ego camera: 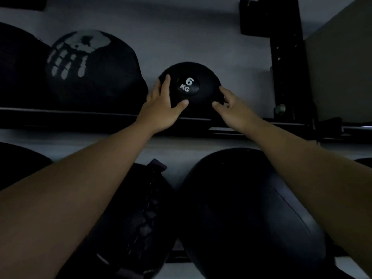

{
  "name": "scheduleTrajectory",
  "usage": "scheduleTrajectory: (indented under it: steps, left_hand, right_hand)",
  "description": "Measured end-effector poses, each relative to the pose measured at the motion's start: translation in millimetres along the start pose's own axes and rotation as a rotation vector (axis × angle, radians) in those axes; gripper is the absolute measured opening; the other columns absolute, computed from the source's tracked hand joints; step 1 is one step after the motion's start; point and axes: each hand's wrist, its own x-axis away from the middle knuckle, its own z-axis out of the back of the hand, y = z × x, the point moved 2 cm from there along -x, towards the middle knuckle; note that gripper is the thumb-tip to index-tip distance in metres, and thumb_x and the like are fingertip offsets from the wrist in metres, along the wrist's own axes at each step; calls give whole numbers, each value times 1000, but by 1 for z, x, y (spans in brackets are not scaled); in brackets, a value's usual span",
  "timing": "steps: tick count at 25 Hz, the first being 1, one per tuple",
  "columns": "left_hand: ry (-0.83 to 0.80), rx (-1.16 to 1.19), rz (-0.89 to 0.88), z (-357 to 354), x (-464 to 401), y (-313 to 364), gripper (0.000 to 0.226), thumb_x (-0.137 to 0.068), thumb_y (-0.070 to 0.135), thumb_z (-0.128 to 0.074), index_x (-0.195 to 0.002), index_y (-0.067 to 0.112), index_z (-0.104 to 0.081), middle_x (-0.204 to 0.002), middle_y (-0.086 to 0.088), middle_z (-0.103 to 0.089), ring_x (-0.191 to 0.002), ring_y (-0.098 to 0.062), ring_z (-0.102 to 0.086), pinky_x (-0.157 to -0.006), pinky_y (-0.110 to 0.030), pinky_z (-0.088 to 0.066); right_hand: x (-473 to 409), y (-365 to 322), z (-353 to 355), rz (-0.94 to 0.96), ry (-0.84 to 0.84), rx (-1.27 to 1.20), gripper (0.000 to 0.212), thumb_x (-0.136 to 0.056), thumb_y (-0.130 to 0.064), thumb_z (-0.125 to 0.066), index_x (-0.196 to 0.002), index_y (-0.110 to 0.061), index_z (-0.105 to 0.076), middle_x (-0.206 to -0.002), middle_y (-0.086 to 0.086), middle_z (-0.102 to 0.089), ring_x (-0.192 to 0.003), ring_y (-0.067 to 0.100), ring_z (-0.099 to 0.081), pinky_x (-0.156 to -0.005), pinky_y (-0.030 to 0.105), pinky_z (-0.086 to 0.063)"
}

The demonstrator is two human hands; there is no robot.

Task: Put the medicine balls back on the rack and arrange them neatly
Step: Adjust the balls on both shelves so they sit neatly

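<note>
Both hands are cupping the 6 kg ball (189,87) on the rack rail (66,114): left hand (161,105), right hand (233,105). Be seating it firmly beside the printed ball (94,69).

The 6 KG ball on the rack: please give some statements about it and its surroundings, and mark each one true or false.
1. Both hands are on the 6 KG ball. True: the left hand and the right hand hold its two sides.
2. The ball is marked 10 KG. False: it reads 6 KG.
3. A ball with a white print sits to its left on the same rail. True.
4. The lower level is without balls. False: a large dark ball lies there.
</note>
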Motion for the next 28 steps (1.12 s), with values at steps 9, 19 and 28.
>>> scheduleTrajectory:
  steps: [9,19,28]
  left_hand:
    - [-203,19,-17,-61,132,3,81,-102,65,-47,-169,38,-12,-181,0,1,-166,-29,7,-133,-50,-2]
    - [276,744,518,-145,240,55,98,-76,86,-60,-157,35,-43,-163,2,-40,-146,-18,-44,-120,-43,-40]
    - [312,694,592,-148,213,60,93,-67,84,-61,-145,33,-58,-150,2,-56,-139,-24,-54,-119,-53,-43]
  right_hand:
    - [125,51,32,-194,-75,308,58,-106,-49,-47,-161,-35,-37,-168,6,-33,-155,35,-31,-125,52,-29]
    - [189,132,67,-263,-100,-52,78,-86,-85,-45,-157,-55,-32,-169,-2,-30,-157,30,-28,-126,61,-28]
    - [217,148,43,-378,151,-299,87,-76,-92,-42,-155,-57,-33,-169,0,-30,-157,36,-23,-126,66,-20]
